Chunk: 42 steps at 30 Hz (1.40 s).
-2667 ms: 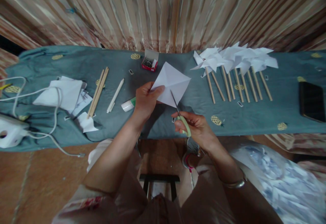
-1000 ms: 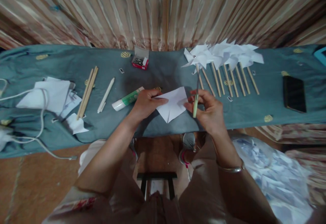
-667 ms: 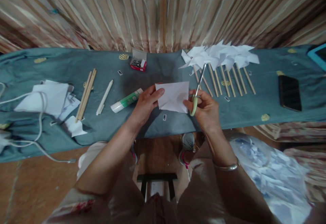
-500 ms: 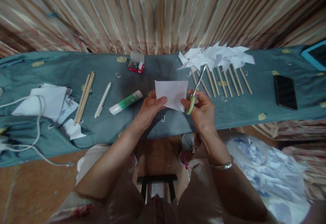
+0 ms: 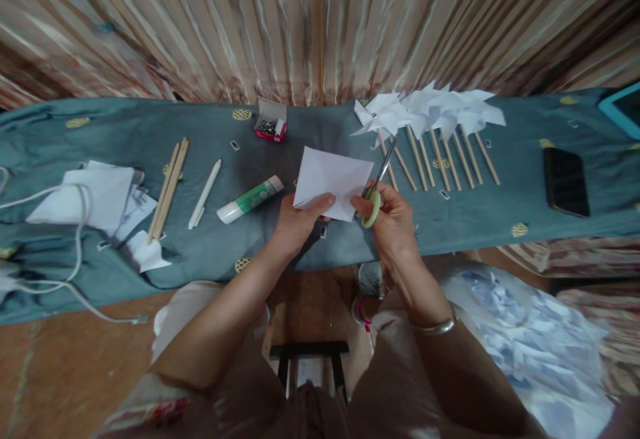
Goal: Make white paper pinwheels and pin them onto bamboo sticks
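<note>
A white square of paper (image 5: 332,176) is held up over the middle of the table, tilted a little. My left hand (image 5: 303,219) pinches its lower left part, thumb on top and fingers underneath. In my right hand (image 5: 393,216) are scissors with light green handles (image 5: 371,207), their blades pointing up and away to the right. The thumb of that hand also touches the paper's lower right edge. Left of the paper lies a green and white glue stick (image 5: 251,199). Beyond the scissors are several white paper pinwheels (image 5: 435,111) on wooden sticks.
A small red box of metal pins (image 5: 271,130) stands open at the back. On the left lie a white pen (image 5: 205,192), wooden sticks (image 5: 170,186), paper sheets (image 5: 95,196) and a white cable (image 5: 77,252). A phone (image 5: 566,181) is at right; a bag of paper scraps (image 5: 525,339) sits below.
The paper has turned clockwise in my hands and tilted. The scissors have dropped slightly and shifted left with my right hand, staying in its grip.
</note>
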### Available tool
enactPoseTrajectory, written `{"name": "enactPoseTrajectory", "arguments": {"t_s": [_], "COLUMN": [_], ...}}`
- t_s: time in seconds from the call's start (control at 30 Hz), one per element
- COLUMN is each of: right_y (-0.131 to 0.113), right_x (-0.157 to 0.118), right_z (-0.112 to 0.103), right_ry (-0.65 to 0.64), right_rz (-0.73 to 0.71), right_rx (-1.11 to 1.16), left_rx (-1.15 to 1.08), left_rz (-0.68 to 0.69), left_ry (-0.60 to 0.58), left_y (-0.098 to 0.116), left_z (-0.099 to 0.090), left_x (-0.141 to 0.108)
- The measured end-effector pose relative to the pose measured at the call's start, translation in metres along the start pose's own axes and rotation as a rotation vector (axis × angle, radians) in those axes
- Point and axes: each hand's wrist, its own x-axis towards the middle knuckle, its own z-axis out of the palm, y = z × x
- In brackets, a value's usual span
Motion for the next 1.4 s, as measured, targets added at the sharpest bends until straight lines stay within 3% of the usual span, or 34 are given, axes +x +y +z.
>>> {"name": "enactPoseTrajectory", "arguments": {"t_s": [0.23, 0.47, 0.67, 0.9, 1.4], "right_y": [-0.005, -0.011, -0.018, -0.018, -0.017], "right_x": [-0.014, -0.029, -0.032, -0.032, -0.030], "right_z": [-0.001, -0.011, -0.018, -0.017, -0.018], "right_ry": [-0.219, -0.479, -0.683, -0.664, -0.659], "right_rz": [0.020, 0.205, 0.293, 0.318, 0.357], "right_rx": [-0.177, -0.282, -0.397, -0.375, -0.292], "left_rx": [0.039, -0.012, -0.022, -0.063, -0.074], "left_rz": [0.075, 0.169, 0.174, 0.121, 0.047], "left_ry": [0.093, 0.181, 0.161, 0.089, 0.086], "left_y": [0.011, 0.027, 0.028, 0.022, 0.020], "left_z": [-0.004, -0.019, -0.022, -0.012, -0.010], "left_x": [0.009, 0.023, 0.028, 0.021, 0.020]}}
